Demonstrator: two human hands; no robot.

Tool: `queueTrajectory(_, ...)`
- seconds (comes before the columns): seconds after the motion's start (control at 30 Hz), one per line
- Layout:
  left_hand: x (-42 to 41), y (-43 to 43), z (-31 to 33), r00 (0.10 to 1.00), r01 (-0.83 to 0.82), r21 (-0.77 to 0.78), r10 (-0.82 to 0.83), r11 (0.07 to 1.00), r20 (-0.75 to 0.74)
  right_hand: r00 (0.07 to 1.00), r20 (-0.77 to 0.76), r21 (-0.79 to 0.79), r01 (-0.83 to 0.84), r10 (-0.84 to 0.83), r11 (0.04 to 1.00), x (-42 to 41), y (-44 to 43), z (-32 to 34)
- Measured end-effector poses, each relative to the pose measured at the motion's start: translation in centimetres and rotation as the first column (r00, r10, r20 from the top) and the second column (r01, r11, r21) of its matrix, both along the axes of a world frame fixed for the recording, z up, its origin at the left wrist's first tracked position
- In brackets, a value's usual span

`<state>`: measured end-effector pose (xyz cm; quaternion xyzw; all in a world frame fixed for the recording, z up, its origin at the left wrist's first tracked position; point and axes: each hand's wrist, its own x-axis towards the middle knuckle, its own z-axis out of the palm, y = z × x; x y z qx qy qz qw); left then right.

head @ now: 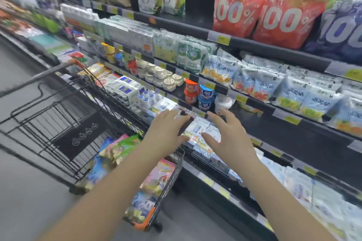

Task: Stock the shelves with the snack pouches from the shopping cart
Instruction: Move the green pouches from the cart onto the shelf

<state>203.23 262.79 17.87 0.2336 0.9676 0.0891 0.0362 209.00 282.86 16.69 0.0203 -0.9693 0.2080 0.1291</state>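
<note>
Both my hands reach toward a lower shelf point(260, 144) of the chilled display. My left hand point(168, 129) and my right hand point(229, 133) hover with fingers spread on either side of white snack pouches point(198, 129) lying on that shelf, and neither hand grips anything. Below my left arm stands the black wire shopping cart point(168, 186), with several colourful snack pouches point(121, 146) piled inside, pink, green and blue ones among them.
Shelves above carry blue-and-white pouches point(293, 94), yoghurt cups point(205, 96), small jars point(164, 76) and large red "100%" bags point(284, 11). More white packs point(305, 188) fill the bottom shelf at right. Grey aisle floor point(23, 191) lies to the left of the cart.
</note>
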Motion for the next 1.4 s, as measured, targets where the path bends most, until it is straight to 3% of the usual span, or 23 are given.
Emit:
queueTrajectory(0.27,5.7,-7.9,-0.9,0.961,-0.268,-0.038,0.27,0.963,0.051,0.975,0.056,-0.131,-0.208,0.216,0.969,1.6,-5.8,-1.5)
queueTrajectory(0.53,7.4,-16.7,-1.3,0.93,-0.364,-0.034,0.365,0.931,0.031,0.943,0.109,-0.145,-0.299,0.316,0.943,1.4,-13.6,-1.6)
queueTrajectory(1.03,2.2,-40.0,-3.6,0.968,-0.251,0.037,0.25,0.967,0.025,0.959,0.174,-0.025,-0.223,0.224,0.975,-2.2,-36.3,-3.9)
queueTrajectory(1.4,-3.7,-43.9,-5.9,0.989,-0.127,0.06,0.121,0.99,0.09,0.969,0.23,-0.02,-0.093,0.095,0.995,-5.6,-40.7,-5.4)
